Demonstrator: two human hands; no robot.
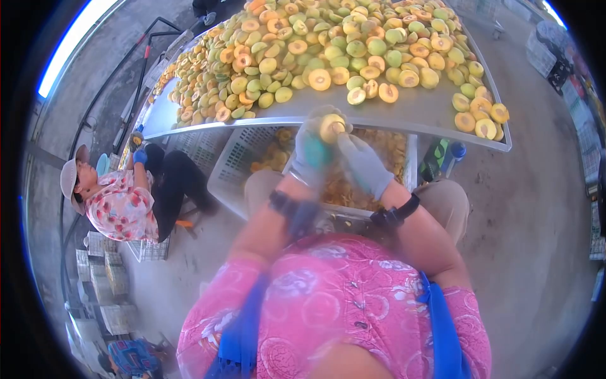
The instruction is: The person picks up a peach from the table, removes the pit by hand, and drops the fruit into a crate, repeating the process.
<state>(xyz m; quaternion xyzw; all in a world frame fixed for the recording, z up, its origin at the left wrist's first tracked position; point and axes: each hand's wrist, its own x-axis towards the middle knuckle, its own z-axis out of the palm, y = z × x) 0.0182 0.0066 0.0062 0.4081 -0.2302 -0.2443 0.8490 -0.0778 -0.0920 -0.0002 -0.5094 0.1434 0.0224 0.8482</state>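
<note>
Both my hands wear pale gloves and meet just below the near edge of the metal table point(416, 117). My left hand point(315, 151), with a green patch on its glove, is closed around a halved yellow fruit point(332, 127), cut face up. The fingers of my right hand point(365, 163) are pinched together at the fruit's right side; any small tool between them is too blurred to make out. A large heap of halved yellow-green fruit point(353, 47) covers much of the tabletop. Beneath my hands stands a crate of fruit pieces point(388, 151).
A white basket point(237, 164) with some fruit stands left of my knees. Further left sits another person point(123, 202) in a cap and blue gloves. Crates point(117, 319) are stacked at lower left. A blue-capped bottle point(457, 151) is under the table's right side.
</note>
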